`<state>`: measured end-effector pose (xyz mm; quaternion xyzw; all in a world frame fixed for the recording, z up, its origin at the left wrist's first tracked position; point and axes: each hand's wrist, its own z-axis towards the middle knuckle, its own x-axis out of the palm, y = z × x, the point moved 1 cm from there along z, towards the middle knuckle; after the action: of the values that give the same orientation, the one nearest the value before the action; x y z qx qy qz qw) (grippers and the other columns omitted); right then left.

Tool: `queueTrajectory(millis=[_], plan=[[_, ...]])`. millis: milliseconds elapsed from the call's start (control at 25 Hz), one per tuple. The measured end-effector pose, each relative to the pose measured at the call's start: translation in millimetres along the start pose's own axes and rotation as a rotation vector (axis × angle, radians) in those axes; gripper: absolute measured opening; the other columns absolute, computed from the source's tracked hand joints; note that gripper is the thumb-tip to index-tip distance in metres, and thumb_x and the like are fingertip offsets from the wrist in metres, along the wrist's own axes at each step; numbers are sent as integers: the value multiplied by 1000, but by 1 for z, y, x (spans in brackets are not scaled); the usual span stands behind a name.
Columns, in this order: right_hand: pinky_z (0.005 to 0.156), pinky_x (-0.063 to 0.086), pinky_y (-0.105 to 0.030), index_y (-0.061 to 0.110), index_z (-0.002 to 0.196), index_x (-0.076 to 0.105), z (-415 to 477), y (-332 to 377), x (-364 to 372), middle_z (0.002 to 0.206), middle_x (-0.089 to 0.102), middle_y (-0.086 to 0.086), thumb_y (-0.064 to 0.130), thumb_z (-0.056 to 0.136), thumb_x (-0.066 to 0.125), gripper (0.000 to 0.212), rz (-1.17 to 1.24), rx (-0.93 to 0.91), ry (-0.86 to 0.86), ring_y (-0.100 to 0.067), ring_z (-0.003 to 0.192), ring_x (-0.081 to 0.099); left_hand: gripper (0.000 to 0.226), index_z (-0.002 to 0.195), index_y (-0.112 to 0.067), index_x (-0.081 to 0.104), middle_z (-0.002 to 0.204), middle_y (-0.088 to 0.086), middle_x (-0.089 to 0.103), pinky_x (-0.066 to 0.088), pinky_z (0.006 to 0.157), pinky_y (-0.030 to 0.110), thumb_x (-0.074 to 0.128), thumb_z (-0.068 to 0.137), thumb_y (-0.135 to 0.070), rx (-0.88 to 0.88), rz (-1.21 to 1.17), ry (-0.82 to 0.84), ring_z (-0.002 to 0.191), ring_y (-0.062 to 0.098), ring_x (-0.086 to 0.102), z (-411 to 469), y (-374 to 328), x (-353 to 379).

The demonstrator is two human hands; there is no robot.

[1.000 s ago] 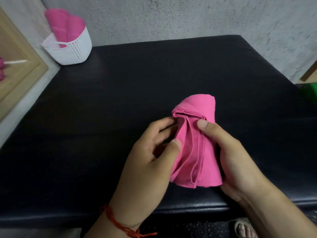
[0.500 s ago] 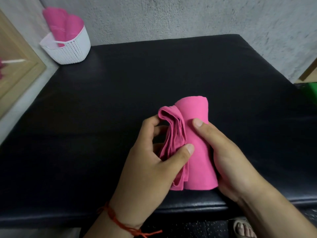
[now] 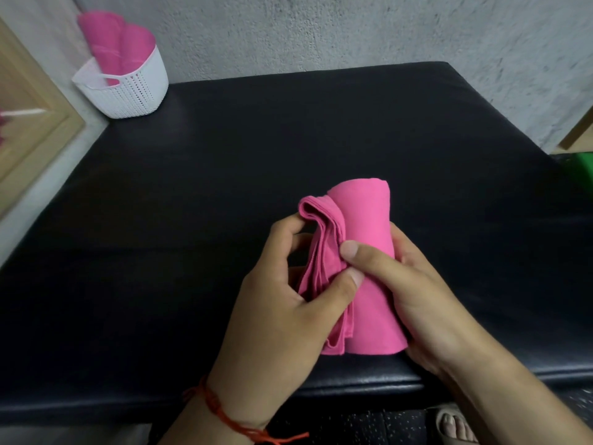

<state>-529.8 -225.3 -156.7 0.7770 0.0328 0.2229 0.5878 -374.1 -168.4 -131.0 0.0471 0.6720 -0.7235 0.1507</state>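
Observation:
A pink cloth point(image 3: 369, 226), rolled into a thick tube, lies lengthwise near the front edge of a black padded table point(image 3: 288, 139). Its loose layered end hangs off the left side of the roll. My left hand point(image 3: 282, 316) pinches those loose layers between thumb and fingers. My right hand point(image 3: 414, 290) curls round the roll from the right, its thumb pressing on top beside my left thumb.
A white perforated basket point(image 3: 128, 91) holding two rolled pink cloths point(image 3: 112, 40) stands at the table's far left corner against a grey wall. A wooden frame point(image 3: 29, 130) lies along the left. A green object point(image 3: 582, 168) shows at the right edge.
The roll has turned so its smooth side faces up, and the loose layers have shifted to the left. My right thumb has slid leftward across the roll to meet my left thumb.

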Motion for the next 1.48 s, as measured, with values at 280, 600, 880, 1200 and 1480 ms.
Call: queueTrajectory(millis=[280,600,880,1200,1480], plan=[[92,61,-51,24,136,62,-1,2,1,122,76,-12,39,84,88,61,-27,-13,-2,-35,109,76,52,134,-45,55,128,-25,67,58,95,28,79,90,-31,24,0,-5,116,-3,66,1,0,0],[93,61,-55,21,133,65,0,1,-3,117,77,-14,33,85,82,51,-12,-24,-64,-37,104,77,42,136,-39,57,126,-15,70,56,100,39,70,99,-22,19,-50,1,118,7,68,3,5,-3],[95,60,-54,21,134,64,1,0,-3,118,77,-13,33,86,81,53,-16,-20,-64,-36,105,77,26,129,-38,62,112,-13,75,60,91,43,55,106,-28,36,-21,-50,102,9,74,4,4,-4],[99,58,-57,22,135,65,2,-1,-3,120,77,-12,29,79,88,61,-44,-12,-27,-36,107,76,25,114,-33,60,115,-9,66,61,76,34,67,99,-14,297,266,-299,94,16,73,2,5,-9],[93,61,-58,25,132,64,0,-3,1,117,77,-11,19,72,93,67,-119,-68,-10,-36,102,77,32,122,-33,71,119,-21,62,57,86,22,71,90,-26,246,435,-281,103,2,67,10,13,-15]])
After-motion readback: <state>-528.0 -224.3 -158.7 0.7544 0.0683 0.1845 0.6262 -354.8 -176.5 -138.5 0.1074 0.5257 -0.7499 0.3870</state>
